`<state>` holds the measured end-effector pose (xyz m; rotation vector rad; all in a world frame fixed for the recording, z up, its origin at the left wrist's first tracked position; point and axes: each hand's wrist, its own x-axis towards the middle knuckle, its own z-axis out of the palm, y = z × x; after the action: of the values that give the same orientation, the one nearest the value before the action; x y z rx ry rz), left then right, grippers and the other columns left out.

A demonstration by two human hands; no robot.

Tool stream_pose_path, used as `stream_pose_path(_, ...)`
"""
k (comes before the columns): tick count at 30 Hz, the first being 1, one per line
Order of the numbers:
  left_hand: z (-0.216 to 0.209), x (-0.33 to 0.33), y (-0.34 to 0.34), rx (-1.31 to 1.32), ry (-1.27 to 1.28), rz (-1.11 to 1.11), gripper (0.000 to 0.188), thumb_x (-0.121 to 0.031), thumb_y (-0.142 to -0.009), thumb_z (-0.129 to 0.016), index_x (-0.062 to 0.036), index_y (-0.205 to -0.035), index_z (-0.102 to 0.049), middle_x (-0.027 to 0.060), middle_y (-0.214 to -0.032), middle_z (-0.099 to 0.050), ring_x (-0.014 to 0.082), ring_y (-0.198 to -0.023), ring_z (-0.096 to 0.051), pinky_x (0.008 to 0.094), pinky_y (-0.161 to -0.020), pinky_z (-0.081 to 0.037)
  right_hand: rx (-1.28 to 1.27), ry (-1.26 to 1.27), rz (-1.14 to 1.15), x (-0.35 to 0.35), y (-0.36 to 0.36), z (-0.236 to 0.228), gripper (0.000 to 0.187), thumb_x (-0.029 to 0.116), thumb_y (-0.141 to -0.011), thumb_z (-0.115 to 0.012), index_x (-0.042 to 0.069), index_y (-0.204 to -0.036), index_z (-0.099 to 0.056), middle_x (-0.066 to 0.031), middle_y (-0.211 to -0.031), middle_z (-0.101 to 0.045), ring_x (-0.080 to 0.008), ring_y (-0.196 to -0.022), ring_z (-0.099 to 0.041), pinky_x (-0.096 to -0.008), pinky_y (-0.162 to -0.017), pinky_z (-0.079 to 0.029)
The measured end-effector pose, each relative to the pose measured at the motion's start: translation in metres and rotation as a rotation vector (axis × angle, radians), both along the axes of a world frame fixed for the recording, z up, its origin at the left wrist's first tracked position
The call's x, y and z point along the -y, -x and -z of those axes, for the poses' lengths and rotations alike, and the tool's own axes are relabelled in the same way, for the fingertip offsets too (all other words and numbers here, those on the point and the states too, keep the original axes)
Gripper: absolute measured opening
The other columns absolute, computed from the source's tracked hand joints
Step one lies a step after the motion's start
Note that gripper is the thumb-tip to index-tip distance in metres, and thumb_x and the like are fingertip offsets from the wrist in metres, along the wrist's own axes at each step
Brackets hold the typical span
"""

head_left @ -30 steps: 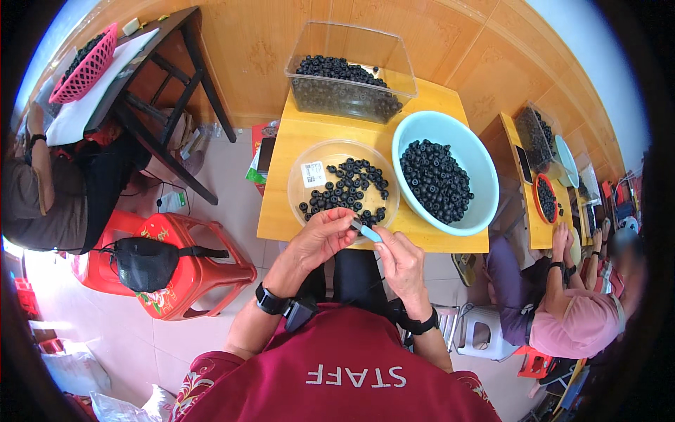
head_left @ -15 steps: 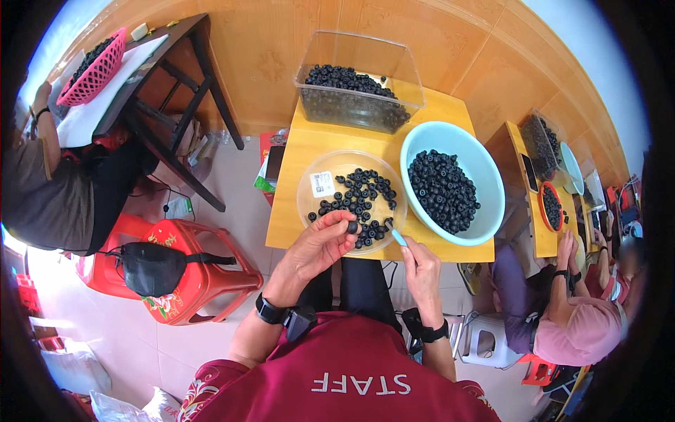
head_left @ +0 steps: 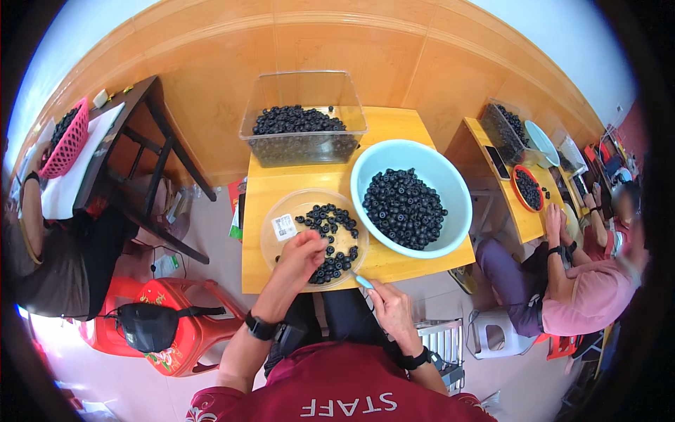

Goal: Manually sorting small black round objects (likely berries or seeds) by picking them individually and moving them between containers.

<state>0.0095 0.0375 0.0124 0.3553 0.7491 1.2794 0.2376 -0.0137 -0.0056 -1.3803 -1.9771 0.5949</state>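
My left hand (head_left: 304, 254) hangs over a round clear plastic tray (head_left: 271, 243) with a white label. Its thumb and fingertips are pinched together, slightly blurred, and whatever they hold is hidden. Small black ring-shaped parts (head_left: 330, 219) lie scattered in that tray, some of them under the hand. My right hand (head_left: 391, 308), at the table's near edge, grips a small tool with a light-blue handle (head_left: 363, 281). The tool's tip points at the tray's near right rim; its exact shape is too small to tell. Beside the tray, a light-blue basin (head_left: 460, 218) holds a heap of the same black parts.
A clear rectangular bin (head_left: 302, 149) of black parts stands at the back of the yellow table (head_left: 394, 126). On the left are a red stool (head_left: 190, 330) with a black bag (head_left: 149, 327) and a dark table with a pink basket (head_left: 67, 148). People sit on both sides.
The view has shifted, so the table appears lower and further left. The black ring seen earlier between my left fingertips no longer shows. My right hand still holds the blue-handled tool.
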Motion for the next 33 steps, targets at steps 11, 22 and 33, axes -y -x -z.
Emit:
stream_pose_path(11,-0.033,-0.069,-0.019,-0.684,-0.22,0.166,0.031,-0.01,-0.082,-0.067,0.0011,-0.11,-0.061,0.0072,-0.096,-0.065,0.0143,-0.078,-0.064,0.025,-0.072,-0.052,0.003,-0.005,0.086,-0.002,-0.029,0.009,0.019,0.015,-0.088,-0.059,0.005,-0.102,-0.066,-0.0147,-0.066,-0.056,-0.0337,-0.057,-0.056,-0.0407,-0.05,-0.041)
stream_pose_path(22,0.043,-0.054,-0.044,-1.484,-0.47,0.239,0.017,-0.001,-0.071,-0.062,-0.0006,-0.086,-0.068,0.0195,-0.082,-0.066,0.0384,-0.077,-0.063,0.041,-0.069,-0.051,-0.035,0.021,0.086,-0.002,-0.025,0.013,0.019,0.015,-0.087,-0.059,0.004,-0.101,-0.066,-0.0158,-0.069,-0.058,-0.0351,-0.061,-0.057,-0.0414,-0.053,-0.042)
stream_pose_path(33,0.047,-0.048,-0.053,-1.598,-0.581,0.357,0.012,0.0,-0.069,-0.06,-0.0003,-0.082,-0.059,0.0182,-0.086,-0.06,0.0383,-0.083,-0.059,0.0429,-0.071,-0.047,-0.021,0.023,0.092,-0.002,-0.027,0.019,0.018,0.016,-0.087,-0.06,0.006,-0.101,-0.066,-0.015,-0.071,-0.06,-0.0359,-0.062,-0.059,-0.0427,-0.052,-0.043)
